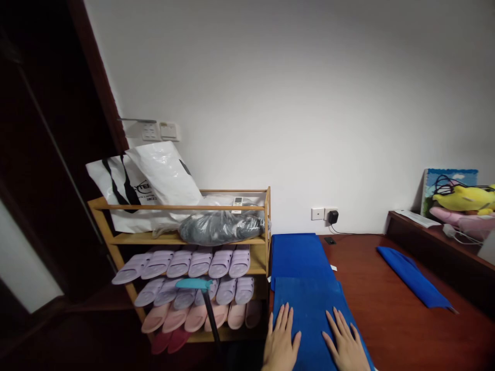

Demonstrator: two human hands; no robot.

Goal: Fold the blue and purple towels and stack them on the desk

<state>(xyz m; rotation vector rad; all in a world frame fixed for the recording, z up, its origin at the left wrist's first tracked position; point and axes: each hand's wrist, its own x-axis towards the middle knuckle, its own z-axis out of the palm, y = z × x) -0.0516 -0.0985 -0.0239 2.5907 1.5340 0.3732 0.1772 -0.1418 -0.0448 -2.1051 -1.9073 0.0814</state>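
Both hands lie palm down on a flat blue cloth at the front of the brown desk. My left hand rests near the cloth's left edge, fingers stretched out. Toward its right edge, my right hand lies flat with its fingers spread. Just behind, a folded blue cloth lies against the wall, partly under or touching the nearer one; a small white tag shows at its side. A narrow, rolled or folded blue cloth item lies apart on the desk's right side.
Left of the desk stands a wooden shoe rack with rows of purple slippers and pink slippers. White bags sit on top. A raised shelf at right holds a yellow plush toy. A black plug is in the wall.
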